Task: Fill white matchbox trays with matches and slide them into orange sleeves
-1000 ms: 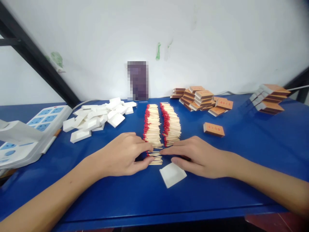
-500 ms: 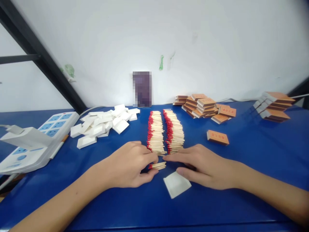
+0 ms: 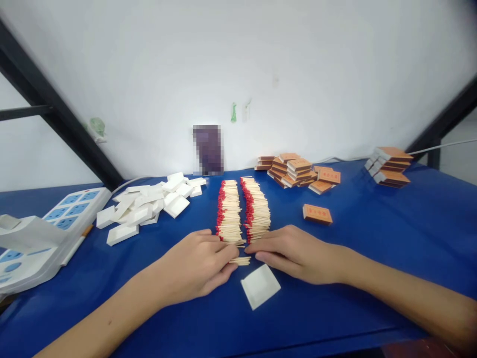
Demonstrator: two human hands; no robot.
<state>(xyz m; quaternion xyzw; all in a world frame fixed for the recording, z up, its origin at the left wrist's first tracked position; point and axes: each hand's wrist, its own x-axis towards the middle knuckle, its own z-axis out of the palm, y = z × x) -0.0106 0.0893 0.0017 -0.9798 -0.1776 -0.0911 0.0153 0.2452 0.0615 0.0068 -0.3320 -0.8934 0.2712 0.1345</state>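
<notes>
My left hand [image 3: 203, 264] is closed with thumb and index finger around a small bunch of matches [image 3: 243, 260]. Their heads are hidden behind the fingers, and the bare stick ends point right. My right hand [image 3: 298, 254] rests opposite, index finger stretched out to the near end of the match rows, thumb a little apart from it. Beyond the hands, red-headed matches lie in a left row [image 3: 230, 211] and a right row [image 3: 258, 209], heads to the left. Just in front of the hands lies a white matchbox tray [image 3: 261, 287].
White matchbox trays [image 3: 139, 204] are heaped at the left. Orange matchboxes [image 3: 294, 169] are piled at the back, with a single matchbox [image 3: 317, 214] nearer and a stack [image 3: 391, 166] far right. A power strip [image 3: 70, 211] occupies the left side. A pixelated rectangle [image 3: 209, 149] stands against the wall.
The view has shifted, so things appear further left. My left fingers have closed over the small bunch's heads. My right thumb has moved from the white tray's edge towards the index finger.
</notes>
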